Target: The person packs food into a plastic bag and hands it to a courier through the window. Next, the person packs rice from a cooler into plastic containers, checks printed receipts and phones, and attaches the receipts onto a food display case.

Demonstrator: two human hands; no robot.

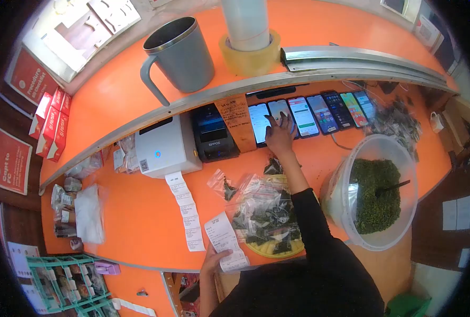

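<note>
My left hand point(214, 260), at the counter's near edge, pinches a printed paper receipt point(222, 232) by its lower left side. Farther off, my right hand point(280, 136) reaches over a row of phones with fingers spread and nothing in its grasp. Its fingertips are at the screen of the second phone point(279, 108) from the left; whether they touch it I cannot tell. Left of that stands another lit phone point(259, 127). Below my right forearm, small plastic bags of dark green leaves point(264, 216) are heaped on a yellow tray point(282, 252).
A long receipt strip point(185, 211) hangs from a white label printer point(166, 145), beside a black printer point(214, 137). On the right stands a clear bucket point(409, 201) of chopped greens with a dark handle. A grey mug point(185, 58) and tape roll point(250, 55) sit on the upper shelf.
</note>
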